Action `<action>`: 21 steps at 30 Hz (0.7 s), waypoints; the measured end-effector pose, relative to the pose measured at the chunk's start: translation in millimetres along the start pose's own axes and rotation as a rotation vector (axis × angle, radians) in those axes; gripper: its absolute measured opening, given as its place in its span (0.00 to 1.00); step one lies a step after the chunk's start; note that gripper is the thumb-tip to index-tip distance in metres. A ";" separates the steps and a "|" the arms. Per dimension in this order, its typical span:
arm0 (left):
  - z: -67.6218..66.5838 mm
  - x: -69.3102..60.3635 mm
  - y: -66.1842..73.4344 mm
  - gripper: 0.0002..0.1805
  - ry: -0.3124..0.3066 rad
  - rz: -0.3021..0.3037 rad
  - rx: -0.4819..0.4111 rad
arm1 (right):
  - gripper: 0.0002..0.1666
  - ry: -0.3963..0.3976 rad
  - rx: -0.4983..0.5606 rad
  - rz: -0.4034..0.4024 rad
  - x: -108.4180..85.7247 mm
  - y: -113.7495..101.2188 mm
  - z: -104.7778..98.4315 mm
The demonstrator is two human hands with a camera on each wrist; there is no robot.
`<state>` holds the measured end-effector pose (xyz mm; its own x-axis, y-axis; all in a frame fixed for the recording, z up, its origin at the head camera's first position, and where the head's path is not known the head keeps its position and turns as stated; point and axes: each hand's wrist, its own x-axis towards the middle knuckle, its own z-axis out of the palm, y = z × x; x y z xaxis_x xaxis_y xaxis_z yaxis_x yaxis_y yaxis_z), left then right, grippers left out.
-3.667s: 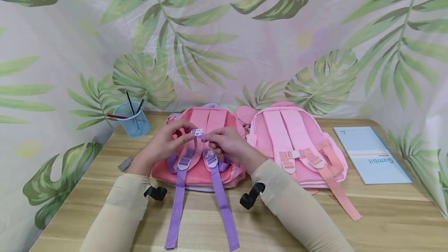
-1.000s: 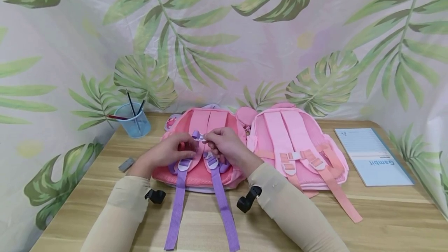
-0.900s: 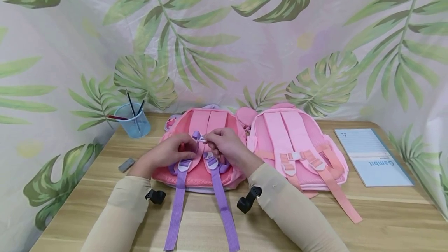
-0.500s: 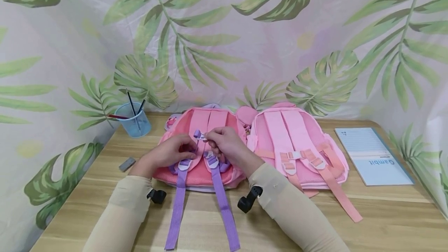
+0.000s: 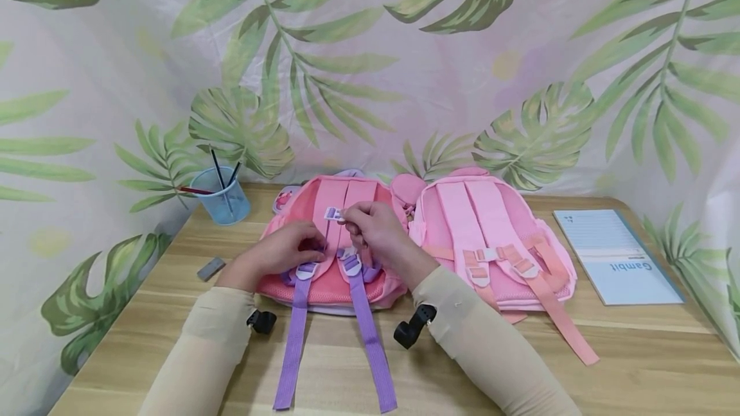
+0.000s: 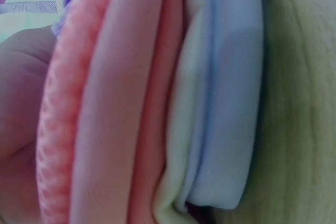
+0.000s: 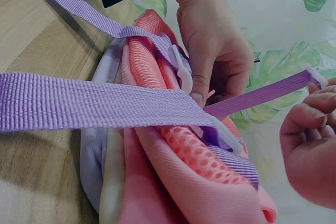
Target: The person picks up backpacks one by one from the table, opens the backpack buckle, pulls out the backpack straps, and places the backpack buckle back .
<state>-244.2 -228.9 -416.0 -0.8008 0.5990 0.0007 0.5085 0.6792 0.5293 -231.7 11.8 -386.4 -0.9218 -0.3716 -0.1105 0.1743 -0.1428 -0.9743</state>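
While I watch through the feeds, the right hand (image 5: 376, 230) pinches a white buckle (image 5: 333, 213) between thumb and fingers, holding it up off the coral backpack (image 5: 329, 287). A thin purple band (image 7: 268, 94) runs from the backpack to that buckle, drawn nearly straight in my right wrist view. The left hand (image 5: 286, 249) is bent down over the left side of the same backpack, its fingers curled beside the strap hardware; I cannot tell whether they grip anything. My left wrist view gives me mostly the backpack's layered edge, close and blurred.

The backpack lies strap side up on a wood-grain table (image 5: 451, 377), two broad purple straps (image 5: 368, 345) trailing from it toward the near edge. Just to its right I see a pink backpack (image 5: 485, 226), also strap side up, one peach strap (image 5: 569, 332) stretched across the tabletop. Farther right, a pale blue notebook (image 5: 615, 255) lies flat, its word "Gambit" upside down to me. At the far left corner stands a light blue cup (image 5: 218, 212) with two dark pens and a red one leaning in it; a small grey block (image 5: 211, 268) sits nearer the left forearm. Pale cloth (image 5: 433, 82) printed with green leaves hangs behind the table and down both sides, creased in places.
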 end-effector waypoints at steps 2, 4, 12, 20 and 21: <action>-0.1 0.6 0.4 0.06 -0.004 0.001 0.008 | 0.13 0.002 0.018 -0.031 -0.7 -0.8 0.9; -0.8 1.4 0.9 0.06 -0.009 -0.001 0.010 | 0.12 0.003 0.029 -0.049 -1.8 -2.3 2.2; -0.5 -0.5 1.1 0.06 0.007 0.001 -0.001 | 0.12 0.008 0.022 -0.048 -3.9 -1.8 4.8; -18.2 -8.9 24.4 0.18 0.173 -0.026 -0.132 | 0.14 -0.011 0.007 -0.015 -3.2 0.7 0.9; -20.6 -8.2 28.4 0.18 0.205 0.008 -0.147 | 0.14 -0.012 0.003 -0.011 -3.7 0.8 0.2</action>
<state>-229.7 -223.3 -383.5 -0.8520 0.4952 0.1696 0.4755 0.5966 0.6466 -228.1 12.8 -386.8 -0.9193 -0.3813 -0.0977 0.1658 -0.1499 -0.9747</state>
